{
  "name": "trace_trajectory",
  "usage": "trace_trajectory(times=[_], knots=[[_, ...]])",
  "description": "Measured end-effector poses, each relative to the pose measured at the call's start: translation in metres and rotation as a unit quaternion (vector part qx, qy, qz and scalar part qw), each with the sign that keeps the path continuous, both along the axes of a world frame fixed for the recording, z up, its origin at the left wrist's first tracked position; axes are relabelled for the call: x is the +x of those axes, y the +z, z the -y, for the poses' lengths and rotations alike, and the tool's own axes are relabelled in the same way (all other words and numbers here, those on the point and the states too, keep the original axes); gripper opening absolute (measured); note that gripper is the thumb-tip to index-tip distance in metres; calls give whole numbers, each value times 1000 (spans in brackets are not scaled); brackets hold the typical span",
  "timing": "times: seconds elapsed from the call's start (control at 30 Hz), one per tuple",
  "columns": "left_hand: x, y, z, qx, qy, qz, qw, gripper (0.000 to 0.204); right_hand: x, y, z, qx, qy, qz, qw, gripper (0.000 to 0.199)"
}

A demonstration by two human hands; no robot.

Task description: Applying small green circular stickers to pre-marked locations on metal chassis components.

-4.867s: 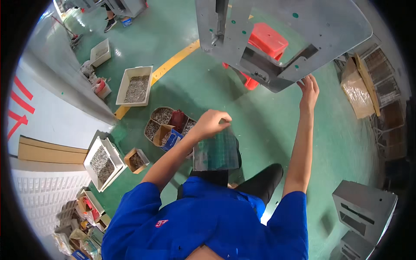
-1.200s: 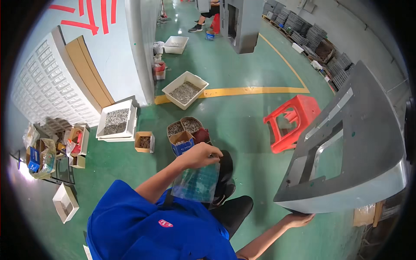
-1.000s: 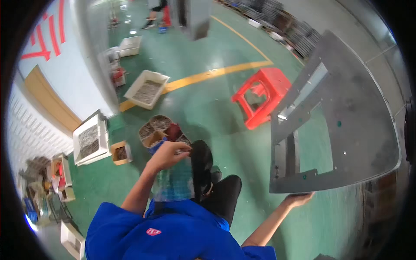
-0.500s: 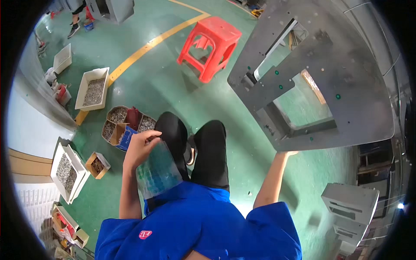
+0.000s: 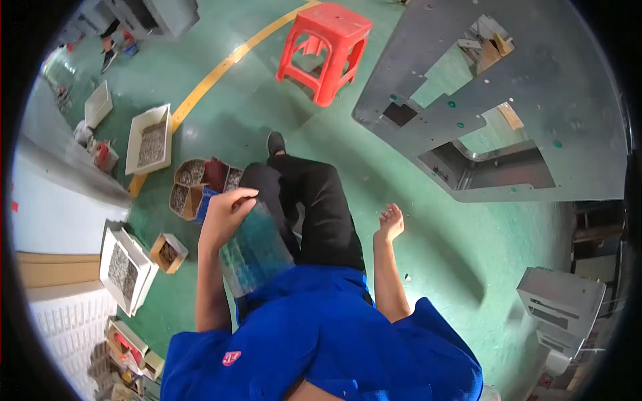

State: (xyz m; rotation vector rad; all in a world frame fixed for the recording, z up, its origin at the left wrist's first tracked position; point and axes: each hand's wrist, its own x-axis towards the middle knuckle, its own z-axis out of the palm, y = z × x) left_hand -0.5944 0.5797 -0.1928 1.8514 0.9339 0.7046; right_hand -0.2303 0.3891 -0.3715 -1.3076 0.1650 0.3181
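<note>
Right hand (image 5: 391,222) has dropped away from the grey metal housing (image 5: 582,107), its grip released and fingers loosely curled, leaving that housing untouched at upper right, while the left hand (image 5: 226,217) pinches a translucent green bag (image 5: 257,250) beside the left leg (image 5: 264,177).

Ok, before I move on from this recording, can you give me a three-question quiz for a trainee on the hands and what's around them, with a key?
1. What is the person's left hand holding?
2. True or false: the person's right hand is apart from the large grey panel.
3. What colour is the stool? A) white; B) red; C) blue

Key
1. A translucent greenish sheet or bag; which of the two is hard to tell.
2. True: a gap shows between them, and the hand looks empty.
3. B
</note>
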Motion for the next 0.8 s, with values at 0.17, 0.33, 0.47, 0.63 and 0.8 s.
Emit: trace_trajectory(times=[0.17, 0.33, 0.47, 0.63, 0.8], knots=[[-1, 5, -9, -30, 18, -19, 999, 19, -10, 18, -54, -40, 116, 85, 989, 31], [4, 2, -23, -2, 6, -25, 1000, 20, -39, 38, -93, -37, 249, 149, 956, 33], [11, 0, -36, 21, -10, -6, 1000, 21, -52, 27, -111, -211, 287, 471, 807, 25], [13, 32, -61, 67, 10, -3, 998, 26, -79, 45, -135, -332, 375, 506, 702, 32], [9, 30, -68, 96, 25, 13, 995, 25, -74, 21, -153, -289, 395, 637, 596, 36]])
